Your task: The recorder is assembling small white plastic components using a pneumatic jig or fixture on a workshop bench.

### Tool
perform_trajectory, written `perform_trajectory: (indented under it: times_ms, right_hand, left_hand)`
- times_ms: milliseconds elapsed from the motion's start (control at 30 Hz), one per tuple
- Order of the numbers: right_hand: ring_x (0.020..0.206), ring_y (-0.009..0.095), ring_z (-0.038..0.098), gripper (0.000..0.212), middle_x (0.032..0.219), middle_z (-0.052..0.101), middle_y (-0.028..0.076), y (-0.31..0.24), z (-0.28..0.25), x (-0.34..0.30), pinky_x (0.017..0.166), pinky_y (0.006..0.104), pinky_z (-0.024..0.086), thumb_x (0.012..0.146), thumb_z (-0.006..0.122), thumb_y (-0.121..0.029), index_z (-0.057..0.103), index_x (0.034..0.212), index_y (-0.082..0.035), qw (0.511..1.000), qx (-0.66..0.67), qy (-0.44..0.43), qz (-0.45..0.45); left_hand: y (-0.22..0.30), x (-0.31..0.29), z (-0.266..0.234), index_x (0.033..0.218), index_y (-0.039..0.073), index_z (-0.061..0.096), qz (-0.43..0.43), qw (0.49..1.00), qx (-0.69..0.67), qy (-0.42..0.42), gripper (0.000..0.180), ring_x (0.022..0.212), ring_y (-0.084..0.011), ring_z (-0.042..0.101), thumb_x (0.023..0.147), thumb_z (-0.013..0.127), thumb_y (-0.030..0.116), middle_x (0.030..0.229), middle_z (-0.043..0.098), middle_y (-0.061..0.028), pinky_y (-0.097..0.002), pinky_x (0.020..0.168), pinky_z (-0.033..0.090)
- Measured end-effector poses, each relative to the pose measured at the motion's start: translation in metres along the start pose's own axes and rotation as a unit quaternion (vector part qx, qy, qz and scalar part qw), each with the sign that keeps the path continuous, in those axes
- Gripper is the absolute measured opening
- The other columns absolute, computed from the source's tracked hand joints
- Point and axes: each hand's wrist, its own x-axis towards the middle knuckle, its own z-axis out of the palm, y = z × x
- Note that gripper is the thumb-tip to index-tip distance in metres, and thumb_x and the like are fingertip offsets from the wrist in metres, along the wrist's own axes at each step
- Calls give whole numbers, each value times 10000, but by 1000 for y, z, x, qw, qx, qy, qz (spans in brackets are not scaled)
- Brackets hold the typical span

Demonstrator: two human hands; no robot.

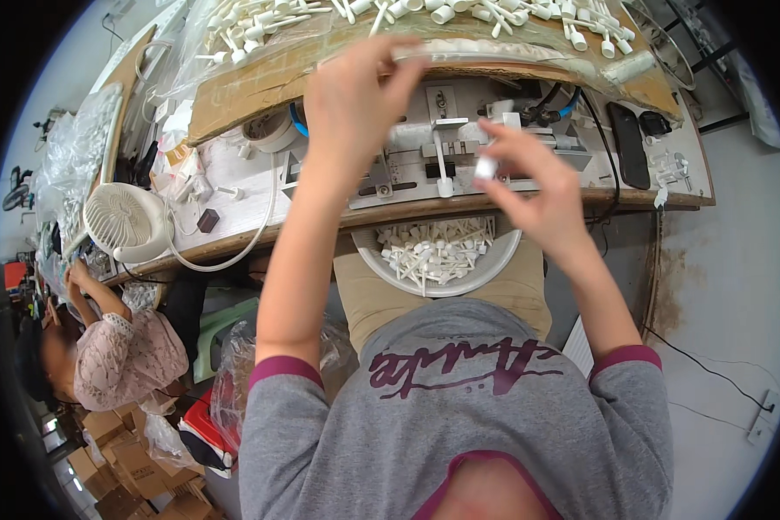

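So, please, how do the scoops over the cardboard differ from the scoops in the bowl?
The cardboard scoops spread widely over the cardboard, while the bowl scoops are gathered closely inside the round bowl. The cardboard scoops lie above the table; the bowl scoops lie lower, by its near edge. Both groups are white, have thin handles and point in mixed directions.

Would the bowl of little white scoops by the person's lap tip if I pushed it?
Maybe: the bowl seems to sit on the tan trousers, not something hard. The white scoops would probably slide or spill, because they're heaped loosely. Each one is likely light, being small with a thin handle.
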Motion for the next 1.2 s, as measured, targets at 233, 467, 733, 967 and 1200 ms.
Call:
perform_trajectory:
  times_ms: [233,467,733,967,1200]
  right_hand:
    - [817,251,699,220,1263,664,104,24,51,-27,702,315,559,768,742,-80,649,964,-48,962,-227,-53,-144]
    - [533,200,625,182,1182,711,71,34,57,-10,531,291,506,751,732,-121,669,912,-65,937,-293,-46,-184]
    - [527,171,651,119,1182,701,146,29,58,-15,499,288,519,706,640,-64,609,812,-19,934,-309,-28,-177]
    - [543,252,656,179,1143,714,113,27,60,-8,502,325,528,766,728,-108,662,921,-47,933,-321,-79,-144]
    - [775,261,709,303,879,711,87,7,0,61,695,396,551,771,773,-301,717,1004,-116,992,-122,-18,-35]
  left_hand:
    - [-34,76,38,1111,8,697,-2,991,132,-5,390,973,-330,642,798,781,226,1033,665,-179,-390,825,518]
    - [-23,67,20,1037,-12,715,-79,995,-9,-66,335,814,-267,698,795,804,203,989,651,-159,-371,721,558]
    - [11,28,-4,1037,-30,696,-115,976,-168,-77,319,826,-213,702,784,818,121,945,640,-116,-332,701,579]
    - [18,-9,-11,1052,-11,724,-35,976,-213,-41,299,938,-150,690,762,800,-19,1227,620,-74,-274,831,614]
    - [23,-72,-18,1045,41,738,-2,992,-112,-59,297,997,-206,682,757,806,46,1241,656,-110,-293,776,587]
